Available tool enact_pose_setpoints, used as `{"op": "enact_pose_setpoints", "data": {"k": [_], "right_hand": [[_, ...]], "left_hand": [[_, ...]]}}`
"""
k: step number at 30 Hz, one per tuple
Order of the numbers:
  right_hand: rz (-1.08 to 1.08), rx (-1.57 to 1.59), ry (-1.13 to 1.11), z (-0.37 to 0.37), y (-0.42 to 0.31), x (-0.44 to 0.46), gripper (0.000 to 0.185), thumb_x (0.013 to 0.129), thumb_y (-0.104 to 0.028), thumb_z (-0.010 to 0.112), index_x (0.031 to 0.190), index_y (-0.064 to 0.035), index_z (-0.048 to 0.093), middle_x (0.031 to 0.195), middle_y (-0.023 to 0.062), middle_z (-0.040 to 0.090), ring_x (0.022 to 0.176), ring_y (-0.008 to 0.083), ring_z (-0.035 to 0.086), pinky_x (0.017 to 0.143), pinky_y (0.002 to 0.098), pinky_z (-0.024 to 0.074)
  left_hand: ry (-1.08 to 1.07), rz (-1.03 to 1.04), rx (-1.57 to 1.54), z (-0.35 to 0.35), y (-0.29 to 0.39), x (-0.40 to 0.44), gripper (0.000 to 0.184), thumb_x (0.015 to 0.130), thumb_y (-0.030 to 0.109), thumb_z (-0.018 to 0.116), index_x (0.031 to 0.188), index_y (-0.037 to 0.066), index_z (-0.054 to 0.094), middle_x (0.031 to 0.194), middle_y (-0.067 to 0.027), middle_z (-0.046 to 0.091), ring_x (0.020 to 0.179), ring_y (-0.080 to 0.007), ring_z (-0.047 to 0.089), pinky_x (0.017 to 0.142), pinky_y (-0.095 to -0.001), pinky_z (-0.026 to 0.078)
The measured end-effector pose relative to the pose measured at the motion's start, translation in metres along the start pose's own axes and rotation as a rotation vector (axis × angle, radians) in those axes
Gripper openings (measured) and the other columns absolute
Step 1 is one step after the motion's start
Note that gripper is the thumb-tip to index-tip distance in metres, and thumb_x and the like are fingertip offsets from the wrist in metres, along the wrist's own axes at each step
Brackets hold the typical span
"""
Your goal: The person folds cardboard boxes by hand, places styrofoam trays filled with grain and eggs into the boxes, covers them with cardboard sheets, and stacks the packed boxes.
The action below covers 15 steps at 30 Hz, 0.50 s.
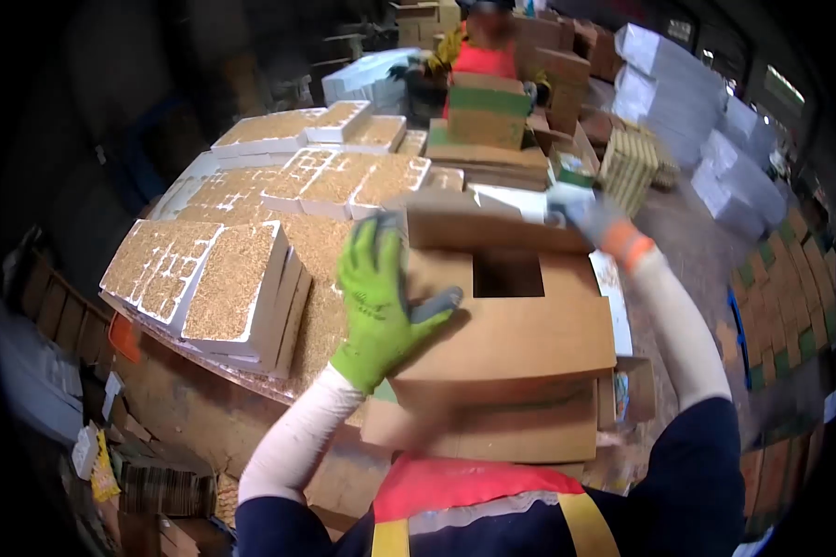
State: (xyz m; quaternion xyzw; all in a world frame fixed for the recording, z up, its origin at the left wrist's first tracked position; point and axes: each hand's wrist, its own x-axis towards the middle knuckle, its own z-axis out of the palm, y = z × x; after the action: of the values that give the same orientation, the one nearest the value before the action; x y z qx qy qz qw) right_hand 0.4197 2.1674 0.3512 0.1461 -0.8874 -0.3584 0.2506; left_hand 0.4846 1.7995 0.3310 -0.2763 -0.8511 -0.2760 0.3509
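A cardboard box (511, 334) stands in front of me, with a dark square opening in its top and a flap raised along its far side. My left hand (381, 306), in a green glove with grey fingertips, lies on the box's left part with the fingers spread. At the far right corner, my right hand (599, 223), in a grey and orange glove, is at the raised flap. Motion blurs its fingers, so its grip cannot be made out. More cardboard (502, 432) lies beneath the near side of the box.
White trays filled with brown granules (237, 288) cover the table at left. Across from me a co-worker in a red vest (485, 61) stands behind a green and brown box (488, 116). White wrapped stacks (669, 93) and a pallet of folded cardboard (790, 297) stand at right.
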Motion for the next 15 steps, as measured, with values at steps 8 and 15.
{"op": "enact_pose_setpoints", "data": {"k": [8, 15], "right_hand": [[0.479, 0.976, -0.658, -0.04, 0.011, -0.105, 0.09, 0.089, -0.079, 0.033, 0.149, -0.0107, 0.04, 0.136, 0.0217, 0.056, 0.11, 0.0323, 0.065, 0.08, 0.0428, 0.055], [0.749, 2.592, -0.985, -0.077, -0.01, -0.163, 0.085, 0.091, -0.052, 0.063, 0.156, -0.0139, 0.023, 0.147, 0.0193, 0.046, 0.125, 0.0448, 0.053, 0.098, 0.0606, 0.049]], "left_hand": [[-0.415, -0.677, -0.362, -0.003, 0.003, -0.014, 0.067, 0.08, 0.064, 0.065, 0.108, 0.004, 0.07, 0.1, -0.0237, 0.07, 0.097, -0.0392, 0.067, 0.087, -0.0447, 0.05], [-0.139, -0.016, -0.344, -0.027, 0.001, -0.064, 0.101, 0.068, 0.032, 0.091, 0.146, -0.006, 0.039, 0.137, -0.0225, 0.055, 0.127, -0.0278, 0.055, 0.101, -0.0381, 0.046]]}}
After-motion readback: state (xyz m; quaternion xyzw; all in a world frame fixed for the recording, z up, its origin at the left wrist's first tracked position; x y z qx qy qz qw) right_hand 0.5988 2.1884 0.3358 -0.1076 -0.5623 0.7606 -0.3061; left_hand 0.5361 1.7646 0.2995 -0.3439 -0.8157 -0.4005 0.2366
